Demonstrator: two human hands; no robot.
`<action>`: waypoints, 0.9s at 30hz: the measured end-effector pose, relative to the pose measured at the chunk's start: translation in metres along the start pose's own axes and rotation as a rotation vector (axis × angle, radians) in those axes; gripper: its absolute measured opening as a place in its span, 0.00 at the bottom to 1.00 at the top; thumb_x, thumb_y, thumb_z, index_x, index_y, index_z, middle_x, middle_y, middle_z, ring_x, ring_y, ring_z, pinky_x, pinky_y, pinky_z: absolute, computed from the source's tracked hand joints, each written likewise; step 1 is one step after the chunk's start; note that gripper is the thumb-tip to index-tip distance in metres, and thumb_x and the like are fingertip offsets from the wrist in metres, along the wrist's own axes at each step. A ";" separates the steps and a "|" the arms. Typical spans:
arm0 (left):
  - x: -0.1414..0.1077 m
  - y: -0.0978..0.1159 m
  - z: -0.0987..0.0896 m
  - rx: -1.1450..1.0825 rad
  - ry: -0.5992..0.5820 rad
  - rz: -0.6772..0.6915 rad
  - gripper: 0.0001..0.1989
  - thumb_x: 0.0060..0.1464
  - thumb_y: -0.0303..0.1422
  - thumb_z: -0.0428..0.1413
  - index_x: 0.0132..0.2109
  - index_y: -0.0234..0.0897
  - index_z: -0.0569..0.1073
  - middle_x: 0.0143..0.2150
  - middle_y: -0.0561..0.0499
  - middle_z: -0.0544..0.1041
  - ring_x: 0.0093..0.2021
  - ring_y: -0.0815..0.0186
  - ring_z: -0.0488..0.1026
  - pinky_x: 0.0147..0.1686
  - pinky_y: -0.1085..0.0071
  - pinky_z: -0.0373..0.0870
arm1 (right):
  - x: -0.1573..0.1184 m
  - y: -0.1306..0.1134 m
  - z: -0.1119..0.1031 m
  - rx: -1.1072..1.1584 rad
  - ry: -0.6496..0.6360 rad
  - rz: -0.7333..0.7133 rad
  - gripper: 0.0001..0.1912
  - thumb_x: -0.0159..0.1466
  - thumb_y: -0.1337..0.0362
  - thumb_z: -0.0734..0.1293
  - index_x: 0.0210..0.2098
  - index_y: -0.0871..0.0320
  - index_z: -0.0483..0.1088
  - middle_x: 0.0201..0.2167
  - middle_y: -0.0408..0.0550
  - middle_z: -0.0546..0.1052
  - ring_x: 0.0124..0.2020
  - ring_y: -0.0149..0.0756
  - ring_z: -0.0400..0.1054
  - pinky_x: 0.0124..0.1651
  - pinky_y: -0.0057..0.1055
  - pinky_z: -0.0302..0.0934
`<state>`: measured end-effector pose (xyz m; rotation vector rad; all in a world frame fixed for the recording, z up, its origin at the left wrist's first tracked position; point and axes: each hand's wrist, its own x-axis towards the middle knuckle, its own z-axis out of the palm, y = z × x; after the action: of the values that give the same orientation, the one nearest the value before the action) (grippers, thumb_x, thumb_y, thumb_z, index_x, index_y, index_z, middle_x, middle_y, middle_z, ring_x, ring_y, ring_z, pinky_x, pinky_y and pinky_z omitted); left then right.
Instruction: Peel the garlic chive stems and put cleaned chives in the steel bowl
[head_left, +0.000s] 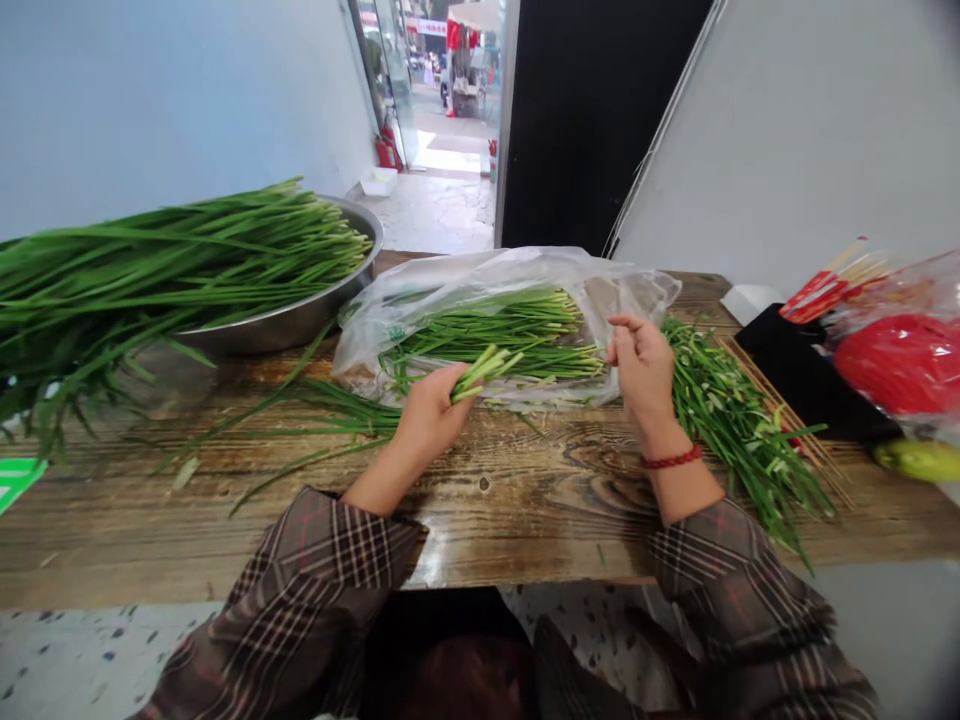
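Note:
My left hand (pixel 435 415) is closed around a small bunch of green chives (pixel 489 368), whose pale cut ends point up and right. Their long leaves trail left over the wooden table (pixel 510 500). Behind that hand, more chives (pixel 510 325) lie on and partly under a clear plastic bag (pixel 480 268). My right hand (pixel 643 365), with a red bracelet at its wrist, is raised at the bag's right side. Its fingers are bent together near the thumb; whether they pinch anything is too small to tell.
A metal bowl (pixel 371 225) heaped with long chives stands at the left. Right of my right hand lies a loose pile of greens (pixel 739 430) beside thin sticks. A black box (pixel 810 375), a red bundle (pixel 900 360) and a yellow item (pixel 919 460) are at the far right.

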<state>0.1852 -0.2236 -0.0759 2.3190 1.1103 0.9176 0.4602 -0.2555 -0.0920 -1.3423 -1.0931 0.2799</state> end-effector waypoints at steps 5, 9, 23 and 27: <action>0.002 0.003 -0.004 -0.038 0.068 -0.067 0.13 0.58 0.40 0.50 0.30 0.37 0.68 0.26 0.54 0.69 0.29 0.66 0.66 0.31 0.72 0.59 | 0.016 0.028 -0.016 -0.418 -0.141 -0.223 0.13 0.65 0.63 0.60 0.42 0.57 0.75 0.37 0.51 0.79 0.40 0.40 0.72 0.45 0.38 0.64; 0.001 0.004 -0.004 -0.051 0.073 -0.074 0.12 0.56 0.40 0.53 0.29 0.37 0.69 0.26 0.54 0.70 0.30 0.66 0.66 0.32 0.73 0.60 | 0.015 0.041 -0.019 -0.689 -0.320 -0.338 0.16 0.63 0.68 0.61 0.46 0.58 0.76 0.50 0.57 0.77 0.54 0.47 0.67 0.59 0.49 0.57; -0.001 0.012 -0.002 -0.324 0.113 -0.075 0.16 0.61 0.42 0.51 0.41 0.36 0.77 0.42 0.45 0.80 0.44 0.60 0.76 0.47 0.65 0.69 | -0.018 -0.025 0.011 -0.033 -0.438 -0.029 0.14 0.64 0.54 0.65 0.31 0.57 0.73 0.25 0.42 0.76 0.28 0.31 0.68 0.35 0.29 0.61; 0.000 0.018 0.002 -0.410 0.018 -0.045 0.16 0.62 0.41 0.51 0.45 0.36 0.78 0.49 0.44 0.80 0.50 0.58 0.76 0.53 0.63 0.68 | -0.035 -0.047 0.023 0.154 -0.447 0.055 0.16 0.62 0.50 0.67 0.30 0.56 0.74 0.25 0.43 0.77 0.28 0.32 0.70 0.34 0.30 0.65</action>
<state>0.1958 -0.2350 -0.0663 1.9477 0.8792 1.0397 0.4056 -0.2795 -0.0707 -1.2014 -1.3730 0.7163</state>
